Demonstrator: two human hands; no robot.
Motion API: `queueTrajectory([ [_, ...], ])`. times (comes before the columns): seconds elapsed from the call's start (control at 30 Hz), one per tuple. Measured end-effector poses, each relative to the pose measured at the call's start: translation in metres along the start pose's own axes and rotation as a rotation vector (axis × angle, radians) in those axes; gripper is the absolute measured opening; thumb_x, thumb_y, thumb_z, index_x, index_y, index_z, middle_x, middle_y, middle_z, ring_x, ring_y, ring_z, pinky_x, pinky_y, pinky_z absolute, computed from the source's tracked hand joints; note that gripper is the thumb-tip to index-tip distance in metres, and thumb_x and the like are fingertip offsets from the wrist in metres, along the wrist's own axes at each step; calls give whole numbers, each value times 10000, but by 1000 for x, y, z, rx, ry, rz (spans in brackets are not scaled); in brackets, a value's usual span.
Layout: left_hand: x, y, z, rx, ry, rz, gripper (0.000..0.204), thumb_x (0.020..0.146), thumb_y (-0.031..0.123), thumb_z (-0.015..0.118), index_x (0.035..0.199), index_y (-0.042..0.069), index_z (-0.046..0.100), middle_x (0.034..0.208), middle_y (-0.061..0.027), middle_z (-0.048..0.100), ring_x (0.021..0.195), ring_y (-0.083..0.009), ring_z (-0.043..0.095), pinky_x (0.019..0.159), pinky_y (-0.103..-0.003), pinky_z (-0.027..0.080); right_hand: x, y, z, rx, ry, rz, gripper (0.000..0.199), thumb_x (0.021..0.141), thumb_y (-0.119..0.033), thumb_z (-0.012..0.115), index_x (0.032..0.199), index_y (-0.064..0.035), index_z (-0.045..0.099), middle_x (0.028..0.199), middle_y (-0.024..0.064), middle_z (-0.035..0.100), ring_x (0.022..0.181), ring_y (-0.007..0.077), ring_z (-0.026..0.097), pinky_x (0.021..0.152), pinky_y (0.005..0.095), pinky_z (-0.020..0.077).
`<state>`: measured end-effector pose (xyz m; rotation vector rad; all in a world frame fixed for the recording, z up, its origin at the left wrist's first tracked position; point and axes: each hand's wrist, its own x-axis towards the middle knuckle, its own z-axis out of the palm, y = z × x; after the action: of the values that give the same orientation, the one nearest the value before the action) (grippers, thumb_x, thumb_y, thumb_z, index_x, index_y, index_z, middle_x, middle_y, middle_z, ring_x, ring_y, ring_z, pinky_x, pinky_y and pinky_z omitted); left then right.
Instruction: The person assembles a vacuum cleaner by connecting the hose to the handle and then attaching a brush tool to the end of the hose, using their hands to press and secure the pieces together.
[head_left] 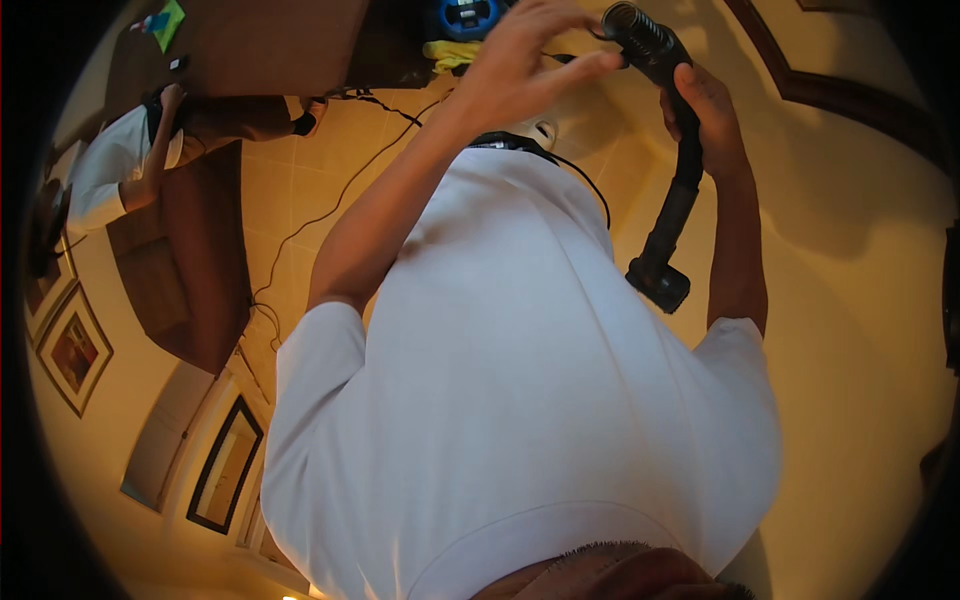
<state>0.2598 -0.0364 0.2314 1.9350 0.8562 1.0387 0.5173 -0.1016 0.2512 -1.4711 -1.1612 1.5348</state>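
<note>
A black vacuum cleaner hose with a curved handle [688, 150] is in my right hand [718, 115], whose fingers close around its upper part. The hose's ribbed end [635, 30] curls near the top edge. From the handle a black tube runs down to a small brush head [660, 287], which hangs beside my white shirt. My left hand [535, 75] is raised next to the ribbed part, thumb and fingers apart. Its fingertips are close to the hose; whether they touch it I cannot tell.
Beyond my left hand stands a blue and black machine [468, 18], with a yellow cloth [450, 54] beside it. A thin cord [335, 205] trails over the tiled floor. Another person [130, 160] is at a brown table [260, 45] on the left. A wall [840, 330] lies right.
</note>
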Motion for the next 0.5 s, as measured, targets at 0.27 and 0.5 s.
queueTrajectory([
  [0.27, 19, 6, 3, -390, -243, -342, 142, 921, 152, 785, 989, 29, 769, 907, -34, 763, 807, -129, 658, 771, -260, 488, 6, -4, 0, 197, -143, 10, 566, 1019, -580, 559, 1025, -18, 623, 699, 41, 557, 496, 105, 480, 471, 243, 389],
  [0.5, 43, -5, -31, -76, -211, 293, 109, 850, 85, 796, 869, 12, 718, 941, -70, 762, 939, -219, 685, 878, -334, 504, -30, -9, 7, 736, -618, 181, 756, 938, -763, 511, 975, -8, 555, 633, 33, 488, 428, 107, 448, 397, 249, 359],
])
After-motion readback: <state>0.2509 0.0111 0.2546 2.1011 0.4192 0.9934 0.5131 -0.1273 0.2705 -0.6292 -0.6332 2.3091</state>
